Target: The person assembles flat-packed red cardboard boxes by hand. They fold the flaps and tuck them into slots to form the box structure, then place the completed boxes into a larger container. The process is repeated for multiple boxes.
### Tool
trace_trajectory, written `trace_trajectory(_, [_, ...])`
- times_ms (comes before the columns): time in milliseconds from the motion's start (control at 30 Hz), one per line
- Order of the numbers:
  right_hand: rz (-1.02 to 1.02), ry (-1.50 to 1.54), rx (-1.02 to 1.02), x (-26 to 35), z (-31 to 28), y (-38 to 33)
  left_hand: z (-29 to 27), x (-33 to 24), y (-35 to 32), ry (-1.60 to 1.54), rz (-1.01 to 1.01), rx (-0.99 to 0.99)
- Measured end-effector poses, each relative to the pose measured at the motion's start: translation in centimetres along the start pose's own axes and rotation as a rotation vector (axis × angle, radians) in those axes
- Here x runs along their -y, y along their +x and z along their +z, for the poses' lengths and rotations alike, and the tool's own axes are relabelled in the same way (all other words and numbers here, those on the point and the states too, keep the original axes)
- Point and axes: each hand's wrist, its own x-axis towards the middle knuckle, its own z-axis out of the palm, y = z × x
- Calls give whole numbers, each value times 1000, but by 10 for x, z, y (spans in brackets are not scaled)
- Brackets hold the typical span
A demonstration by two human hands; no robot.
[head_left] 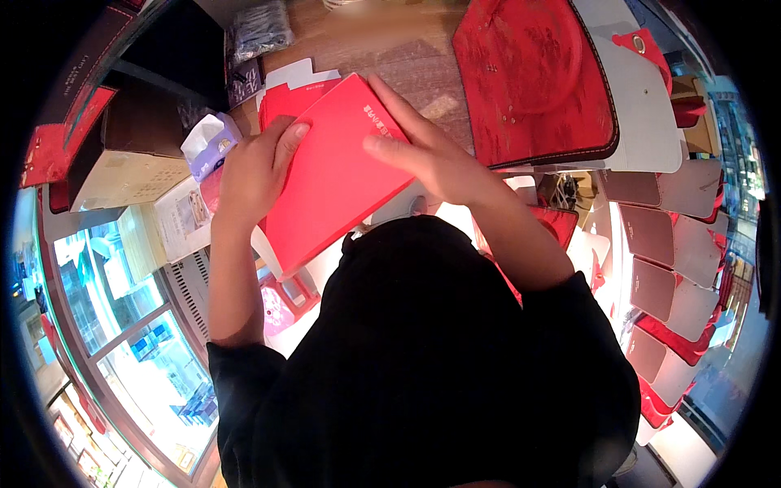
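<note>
Both of my hands hold a flat red box (338, 175) with pale print near its upper right edge. It is tilted, one corner pointing down and left. My left hand (259, 167) grips the left edge, thumb on top and the other fingers hidden underneath. At the upper right edge, my right hand (419, 150) has its thumb over the top face and its fingers along the side. Behind the box, red and white card pieces (297, 85) lie on the wooden table (366, 41), partly covered by it.
To the right lies a large red bag-shaped piece (537, 89) with dark stitched trim. A purple-and-white tissue pack (211, 142) and a cardboard box (130, 175) stand at left. Clear plastic packets (262, 31) sit at the back. Several red, white and brown bags (679, 244) line the right side.
</note>
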Motion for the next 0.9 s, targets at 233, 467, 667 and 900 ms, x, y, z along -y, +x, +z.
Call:
trace_trajectory(233, [53, -51, 69, -3, -19, 0, -6, -6, 7, 66, 35, 130])
trace_trajectory(467, [131, 165, -166, -9, -36, 18, -12, -26, 26, 232, 261, -83])
trace_trajectory(667, [-298, 620, -641, -47, -28, 17, 11, 14, 0, -684, 56, -675])
trace_trajectory(900, [-125, 118, -80, -54, -13, -18, 30, -4, -5, -1301, -110, -528])
